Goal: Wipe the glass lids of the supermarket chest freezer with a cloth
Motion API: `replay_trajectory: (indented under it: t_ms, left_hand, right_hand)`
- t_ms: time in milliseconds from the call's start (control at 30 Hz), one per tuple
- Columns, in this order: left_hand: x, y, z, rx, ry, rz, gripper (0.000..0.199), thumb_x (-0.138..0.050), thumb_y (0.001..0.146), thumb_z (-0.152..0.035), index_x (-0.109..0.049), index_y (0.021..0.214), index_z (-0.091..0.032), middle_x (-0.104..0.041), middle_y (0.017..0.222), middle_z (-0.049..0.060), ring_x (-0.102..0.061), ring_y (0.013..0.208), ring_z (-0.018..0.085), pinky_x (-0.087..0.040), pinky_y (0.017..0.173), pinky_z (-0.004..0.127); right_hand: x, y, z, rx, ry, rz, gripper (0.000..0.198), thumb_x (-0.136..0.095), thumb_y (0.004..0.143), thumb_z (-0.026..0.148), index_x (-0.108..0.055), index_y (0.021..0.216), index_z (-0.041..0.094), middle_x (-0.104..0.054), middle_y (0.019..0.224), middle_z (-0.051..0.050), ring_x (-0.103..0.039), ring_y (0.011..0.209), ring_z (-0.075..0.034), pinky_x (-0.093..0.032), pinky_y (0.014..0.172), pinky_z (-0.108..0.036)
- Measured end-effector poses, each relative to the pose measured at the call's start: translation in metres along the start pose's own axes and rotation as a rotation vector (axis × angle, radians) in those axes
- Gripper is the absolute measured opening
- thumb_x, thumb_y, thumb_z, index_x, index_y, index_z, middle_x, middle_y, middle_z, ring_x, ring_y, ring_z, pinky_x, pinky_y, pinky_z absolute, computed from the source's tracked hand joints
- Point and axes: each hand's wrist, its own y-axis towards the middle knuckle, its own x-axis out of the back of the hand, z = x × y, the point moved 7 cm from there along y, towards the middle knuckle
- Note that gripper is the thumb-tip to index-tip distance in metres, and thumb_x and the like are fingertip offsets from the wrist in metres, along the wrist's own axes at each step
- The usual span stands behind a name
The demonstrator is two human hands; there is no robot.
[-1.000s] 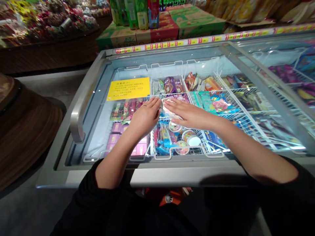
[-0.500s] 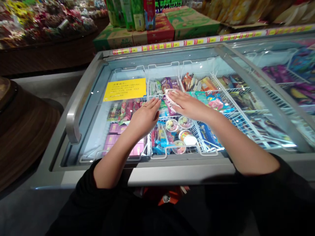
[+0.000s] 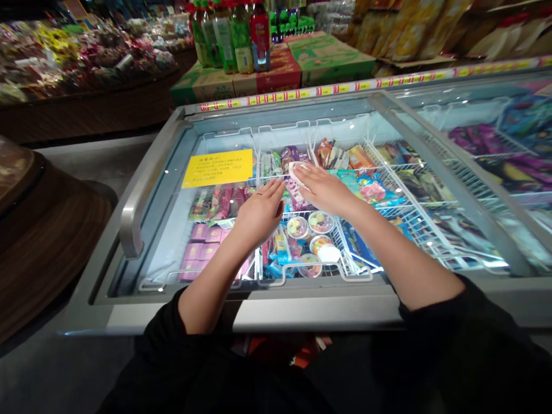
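My right hand [image 3: 322,187] presses a folded white cloth [image 3: 295,167] onto the sliding glass lid [image 3: 166,227] of a chest freezer; the cloth shows past its fingertips. Just left of it lies my left hand [image 3: 261,211], palm down on the glass, fingers stretched out and nothing visible in them. Beneath the glass, wire baskets hold wrapped ice creams, clear-lidded cups [image 3: 297,227] and pink boxes [image 3: 194,250]. A yellow notice [image 3: 218,168] is on the glass beyond my left hand.
A grey handle [image 3: 130,221] stands up at the lid's left side. Price labels [image 3: 276,98] run along the freezer's back edge. Behind are bottles [image 3: 224,37] on cartons [image 3: 332,54]. Wrapped sweets [image 3: 99,52] fill a display at the back left; a round wooden stand [image 3: 38,230] is nearer.
The view has tilted up slightly, showing more of the bottles. My hands stay close together on the glass, and the cloth is still under my right hand.
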Motion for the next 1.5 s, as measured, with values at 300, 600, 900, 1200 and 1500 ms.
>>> replay_trajectory:
  t_ms: [300, 600, 900, 1200, 1500]
  left_hand:
    - [-0.006, 0.017, -0.007, 0.047, 0.035, -0.030, 0.052, -0.039, 0.107, -0.016, -0.050, 0.158, -0.010, -0.046, 0.166, 0.014, -0.040, 0.158, 0.025, -0.036, 0.131, 0.045]
    - [-0.015, 0.027, -0.003, 0.023, 0.009, -0.072, 0.053, -0.041, 0.106, -0.014, -0.050, 0.158, -0.009, -0.048, 0.165, 0.015, -0.041, 0.157, 0.025, -0.037, 0.131, 0.047]
    - [-0.012, 0.018, 0.002, 0.068, -0.003, -0.006, 0.053, -0.040, 0.108, -0.017, -0.048, 0.159, -0.009, -0.046, 0.166, 0.015, -0.038, 0.159, 0.026, -0.036, 0.131, 0.046]
    - [-0.014, 0.017, -0.009, 0.030, -0.015, -0.025, 0.053, -0.039, 0.108, -0.017, -0.048, 0.159, -0.008, -0.045, 0.167, 0.014, -0.038, 0.159, 0.025, -0.036, 0.131, 0.044]
    - [-0.005, 0.012, -0.006, 0.019, -0.003, -0.060, 0.055, -0.041, 0.106, -0.015, -0.048, 0.161, -0.016, -0.047, 0.166, 0.011, -0.039, 0.158, 0.027, -0.036, 0.131, 0.051]
  right_hand:
    - [0.003, -0.030, -0.030, 0.019, 0.035, 0.159, 0.078, -0.041, 0.103, 0.061, -0.017, 0.173, 0.034, -0.021, 0.178, 0.001, -0.015, 0.164, -0.034, -0.023, 0.132, -0.060]
    - [0.004, 0.003, -0.017, -0.009, 0.001, 0.026, 0.070, -0.039, 0.106, 0.050, -0.025, 0.171, 0.033, -0.030, 0.176, 0.000, -0.020, 0.164, -0.031, -0.021, 0.133, -0.059]
    - [0.021, -0.029, -0.077, -0.136, 0.006, 0.054, 0.067, -0.039, 0.105, 0.055, -0.028, 0.170, 0.038, -0.029, 0.176, 0.001, -0.021, 0.163, -0.036, -0.016, 0.131, -0.069]
    - [0.006, -0.008, -0.027, 0.008, 0.004, 0.014, 0.063, -0.037, 0.107, 0.049, -0.029, 0.169, 0.039, -0.034, 0.174, 0.004, -0.024, 0.163, -0.031, -0.021, 0.132, -0.064]
    - [0.016, -0.050, -0.026, 0.045, 0.030, 0.142, 0.062, -0.037, 0.107, 0.057, -0.026, 0.167, 0.051, -0.029, 0.175, 0.013, -0.024, 0.162, -0.032, -0.019, 0.133, -0.063]
